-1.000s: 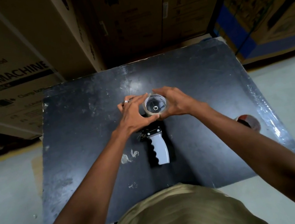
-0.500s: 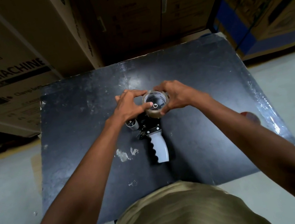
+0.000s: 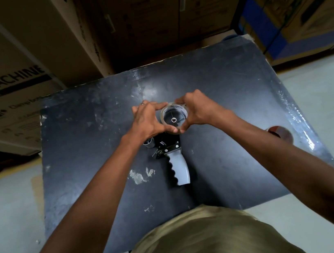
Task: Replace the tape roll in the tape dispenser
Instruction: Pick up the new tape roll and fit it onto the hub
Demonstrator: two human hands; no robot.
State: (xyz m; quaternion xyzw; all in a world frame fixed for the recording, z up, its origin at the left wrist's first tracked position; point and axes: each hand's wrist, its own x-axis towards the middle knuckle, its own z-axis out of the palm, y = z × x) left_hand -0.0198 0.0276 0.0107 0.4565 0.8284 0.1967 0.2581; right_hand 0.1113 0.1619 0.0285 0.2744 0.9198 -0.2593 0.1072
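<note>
A: Where do we have the tape roll [image 3: 174, 118]?

B: On the hub of the tape dispenser [image 3: 171, 154], which lies flat near the middle of the dark surface [image 3: 233, 100]. The roll is clear with a brownish edge, and we look straight down into its core, where a small bright ring shows at the centre.

A: And our hands?

B: Both are on the roll. Our left hand [image 3: 148, 121] curls round its left side, thumb along the near edge and fingers over the far edge. Our right hand [image 3: 199, 109] does the same from the right, so each grip is clamped on the roll and our thumbs nearly meet at its near rim.

A: Is the roll pressed fully down?

B: We cannot tell; our fingers hide its lower edge.

A: What of the dispenser do we see?

B: Its black frame just under the roll, and its grey handle [image 3: 179, 170] with a ridged black edge pointing back towards us. A small metal roller [image 3: 149, 144] pokes out beside our left wrist.

A: Further out?

B: A second roll [image 3: 280, 133], reddish-brown, sits near the right edge of the surface, partly hidden behind our right forearm. White scuffs [image 3: 140, 175] mark the surface left of the handle. Big cardboard boxes [image 3: 28, 49] stand behind it, and pale floor [image 3: 6, 213] shows on both sides.
</note>
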